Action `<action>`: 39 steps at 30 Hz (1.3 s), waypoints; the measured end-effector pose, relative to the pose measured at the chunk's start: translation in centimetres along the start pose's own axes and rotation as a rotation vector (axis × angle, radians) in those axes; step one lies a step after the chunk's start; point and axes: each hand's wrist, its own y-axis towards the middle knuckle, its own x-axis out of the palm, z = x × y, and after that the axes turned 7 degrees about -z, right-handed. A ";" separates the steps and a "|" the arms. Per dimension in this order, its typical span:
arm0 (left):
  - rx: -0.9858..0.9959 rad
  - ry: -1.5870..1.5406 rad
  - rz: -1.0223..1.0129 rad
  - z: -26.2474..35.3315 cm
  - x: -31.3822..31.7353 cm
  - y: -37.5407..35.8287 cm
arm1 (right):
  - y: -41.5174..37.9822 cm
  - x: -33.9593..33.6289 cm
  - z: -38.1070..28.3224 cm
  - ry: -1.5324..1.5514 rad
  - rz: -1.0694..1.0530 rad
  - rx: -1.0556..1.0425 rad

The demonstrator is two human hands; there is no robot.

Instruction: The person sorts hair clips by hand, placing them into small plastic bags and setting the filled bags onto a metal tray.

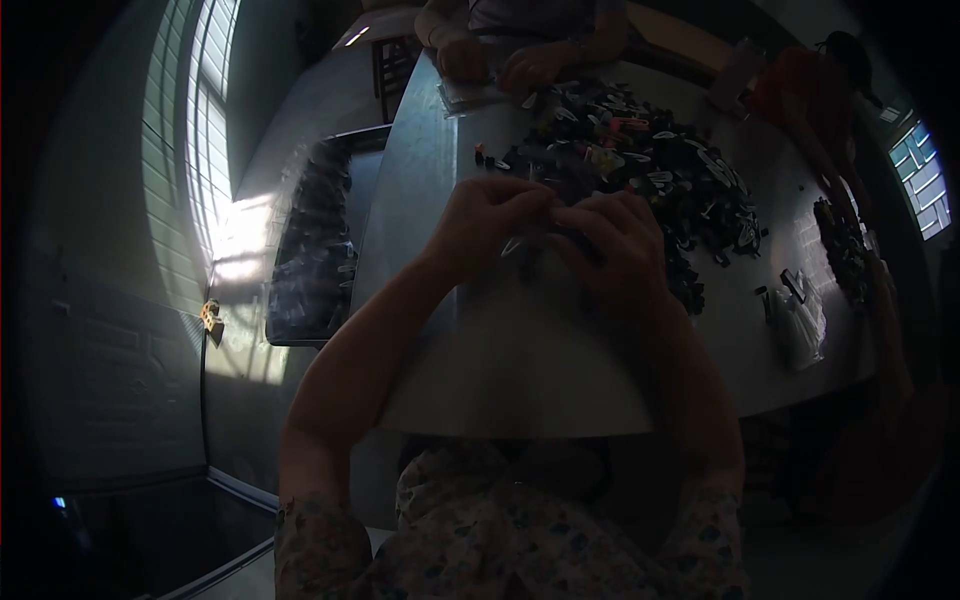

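Observation:
My left hand [490, 222] and my right hand [618, 240] meet above the table in front of a large pile of small items. The fingertips of both hands are pinched close together. Whatever lies between them is too dark and small to make out. A bit of something pale shows just below the fingers. The pile [690, 180] reaches behind and to the right of my right hand. It consists mostly of small black pieces, with pale, loop-shaped pieces that look like snap hair clips and a few orange and yellow ones.
The pale table [520, 370] has a curved near edge. At left stands a dark tray [310, 240] filled with plastic-wrapped items. Clear plastic bags [800, 325] lie at right, near another dark heap [845, 250]. One person's hands [500, 65] work opposite; another person [800, 90] sits at right.

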 end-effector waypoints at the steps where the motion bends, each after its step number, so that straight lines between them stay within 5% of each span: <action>1: 0.010 -0.020 0.029 0.1 0.1 0.0 | 0.0 0.0 0.3 -0.024 0.046 0.002; 8: 0.093 0.067 0.082 0.1 0.4 -0.2 | 0.3 -0.2 0.4 -0.054 0.231 0.033; 23: 0.215 0.430 0.095 -0.9 1.2 -0.3 | 0.1 -0.5 -0.5 -0.060 0.063 0.267; 31: 0.382 0.397 0.007 -0.5 1.6 -0.4 | 0.3 -0.4 0.4 -0.025 0.168 0.165; 36: 0.233 0.554 -0.069 0.2 1.2 -0.9 | 0.3 -0.8 -0.6 -0.009 0.161 0.099; 39: 0.245 0.644 -0.025 0.3 1.1 -1.0 | 0.2 -0.9 -1.5 0.225 0.060 0.295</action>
